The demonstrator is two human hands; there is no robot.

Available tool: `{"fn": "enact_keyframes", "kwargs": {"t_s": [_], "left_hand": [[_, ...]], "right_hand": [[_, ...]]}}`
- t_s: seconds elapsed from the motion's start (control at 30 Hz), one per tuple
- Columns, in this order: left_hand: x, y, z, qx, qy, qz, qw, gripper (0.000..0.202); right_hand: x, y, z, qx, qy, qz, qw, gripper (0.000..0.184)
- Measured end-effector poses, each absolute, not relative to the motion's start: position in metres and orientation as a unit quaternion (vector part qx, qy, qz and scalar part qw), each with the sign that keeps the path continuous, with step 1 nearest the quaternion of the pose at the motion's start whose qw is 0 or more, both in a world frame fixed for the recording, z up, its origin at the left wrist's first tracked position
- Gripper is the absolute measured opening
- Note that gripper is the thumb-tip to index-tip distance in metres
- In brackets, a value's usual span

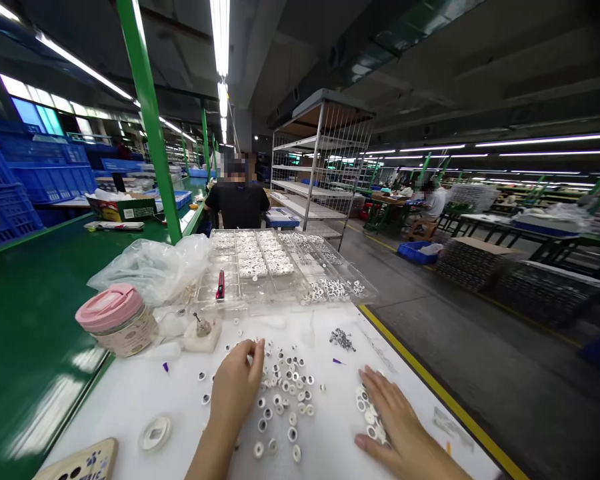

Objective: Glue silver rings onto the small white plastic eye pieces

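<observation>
Watching through the head camera from my remote station, I find the left hand (235, 387) closed to a pinch above a white work sheet (130, 407), its fingertips (250, 349) drawn together at the edge of a loose scatter of small white rings with dark centres (285, 407). Whether 1 ring sits in that pinch I cannot tell, since the fingers hide it. The right hand (405, 433) lies open and flat, fingers spread, resting on a short cluster of those rings with nothing gripped. For parts this small, I would judge light fingertip contact best: a firm press could flick them across the smooth sheet. Beyond the hands lie a small heap of grey metal pieces (342, 339), 2 tiny purple scraps (336, 361), and a clear plastic compartment tray (365, 291) loaded with more rings and holding a red-handled utility knife (221, 285). To the left stand a pink-lidded jar (115, 319) and a crumpled clear plastic bag (150, 270), on a green workbench (30, 347). Farther off, a person in a black shirt (237, 205) faces me near a wire shelving rack (320, 160).
</observation>
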State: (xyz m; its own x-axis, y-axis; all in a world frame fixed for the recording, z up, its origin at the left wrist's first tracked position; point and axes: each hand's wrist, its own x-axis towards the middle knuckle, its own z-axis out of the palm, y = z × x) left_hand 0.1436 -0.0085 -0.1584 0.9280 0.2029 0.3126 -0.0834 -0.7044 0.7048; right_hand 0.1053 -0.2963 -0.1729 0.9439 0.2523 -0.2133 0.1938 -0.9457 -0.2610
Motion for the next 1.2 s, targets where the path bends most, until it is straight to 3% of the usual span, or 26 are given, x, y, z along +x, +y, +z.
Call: {"fn": "enact_keyframes", "kwargs": {"t_s": [0.1, 0.37, 0.63, 0.9, 1.2], "left_hand": [[0.145, -0.01, -0.161, 0.902, 0.023, 0.206, 0.379, 0.039], [0.155, -0.027, -0.168, 0.891, 0.016, 0.225, 0.393, 0.035], [0.156, -0.023, -0.172, 0.891, 0.009, 0.217, 0.399, 0.036], [0.154, -0.019, -0.17, 0.888, 0.014, 0.217, 0.404, 0.039], [0.153, -0.024, -0.172, 0.896, 0.003, 0.224, 0.384, 0.036]], "right_hand": [[0.1, -0.294, -0.188, -0.982, -0.14, 0.087, 0.095, 0.072], [0.12, -0.303, -0.19, -0.98, -0.15, 0.073, 0.107, 0.06], [0.126, -0.3, -0.187, -0.97, -0.158, 0.09, 0.16, 0.057], [0.146, -0.284, -0.171, -0.97, -0.192, 0.029, 0.144, 0.056], [0.213, -0.288, -0.138, -0.942, -0.18, -0.086, 0.271, 0.042]]}}
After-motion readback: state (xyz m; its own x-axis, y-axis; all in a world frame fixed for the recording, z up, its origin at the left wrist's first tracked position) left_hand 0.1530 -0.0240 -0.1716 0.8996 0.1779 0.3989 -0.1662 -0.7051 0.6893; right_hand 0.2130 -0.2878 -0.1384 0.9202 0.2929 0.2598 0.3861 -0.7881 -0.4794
